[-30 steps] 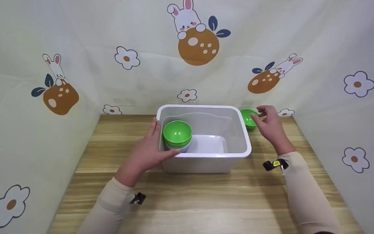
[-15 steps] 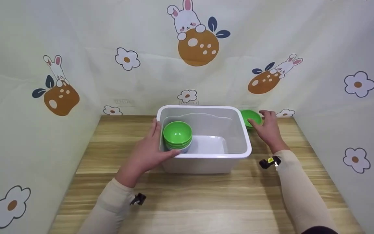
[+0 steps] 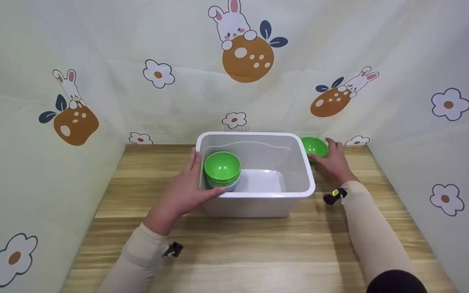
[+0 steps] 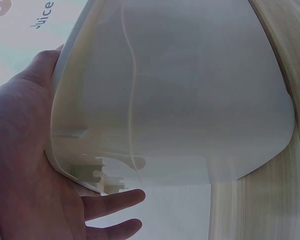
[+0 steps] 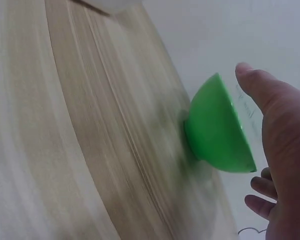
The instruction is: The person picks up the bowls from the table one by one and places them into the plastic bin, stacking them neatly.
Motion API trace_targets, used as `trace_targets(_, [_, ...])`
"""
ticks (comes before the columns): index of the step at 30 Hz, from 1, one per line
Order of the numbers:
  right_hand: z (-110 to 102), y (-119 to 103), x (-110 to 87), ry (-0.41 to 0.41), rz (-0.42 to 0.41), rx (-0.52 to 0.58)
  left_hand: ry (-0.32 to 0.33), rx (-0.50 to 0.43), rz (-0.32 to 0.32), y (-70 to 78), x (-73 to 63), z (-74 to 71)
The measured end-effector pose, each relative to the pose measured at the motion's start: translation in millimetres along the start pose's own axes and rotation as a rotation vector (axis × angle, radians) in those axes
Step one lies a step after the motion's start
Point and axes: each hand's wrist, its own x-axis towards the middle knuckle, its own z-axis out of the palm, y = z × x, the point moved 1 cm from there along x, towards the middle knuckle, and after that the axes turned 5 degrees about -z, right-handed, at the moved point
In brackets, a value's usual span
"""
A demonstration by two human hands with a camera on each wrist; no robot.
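My left hand (image 3: 179,191) rests against the left front corner of a white plastic tub (image 3: 255,205), thumb along the front rim and fingers along the left side. In the left wrist view its fingers (image 4: 115,202) extend fairly straight past the tub's wall (image 4: 190,100). Inside the tub, at its left, stands a stack of bowls (image 3: 222,167), green on top with a pale bluish one beneath. Behind the right end of the tub, a green bowl (image 5: 217,127) sits upright on the table. Around its rim my right hand (image 3: 334,160) is spread, thumb in front and fingers at the right.
A wood-grain table (image 3: 238,252) lies under everything. Pale cloth printed with rabbits and flowers (image 3: 185,101) rises at the back and on both sides, close behind the tub and the single bowl. The tub's right wall (image 3: 307,171) stands beside that bowl.
My right hand has moved left and lower, bringing thumb and fingers to either side of the single green bowl. The left hand, tub and stacked bowls have stayed put.
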Motion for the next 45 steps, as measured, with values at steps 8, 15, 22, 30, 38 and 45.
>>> trace_targets(8, [2.3,7.4,13.8,-0.056,0.036,0.017,0.001,-0.014,0.014,0.3,-0.6,0.4])
trace_targets(15, [4.8,9.5,20.8,-0.079,0.062,0.067,-0.008,0.001,0.008,0.5,-1.8,-0.1])
trace_targets(22, [6.7,9.7,21.2,-0.079,0.062,0.074,-0.002,0.006,0.003,0.0,-0.9,0.3])
trace_targets(30, [12.3,10.2,23.3,-0.093,0.043,0.081,-0.007,-0.009,-0.002,1.1,-1.5,-1.2])
trace_targets(38, [19.9,12.1,22.8,-0.013,0.005,0.080,-0.010,0.008,-0.011,3.4,-2.4,-3.0])
trace_targets(45, [22.6,14.3,22.1,0.000,0.006,0.111,-0.006,0.019,-0.008,3.0,-2.5,-2.6])
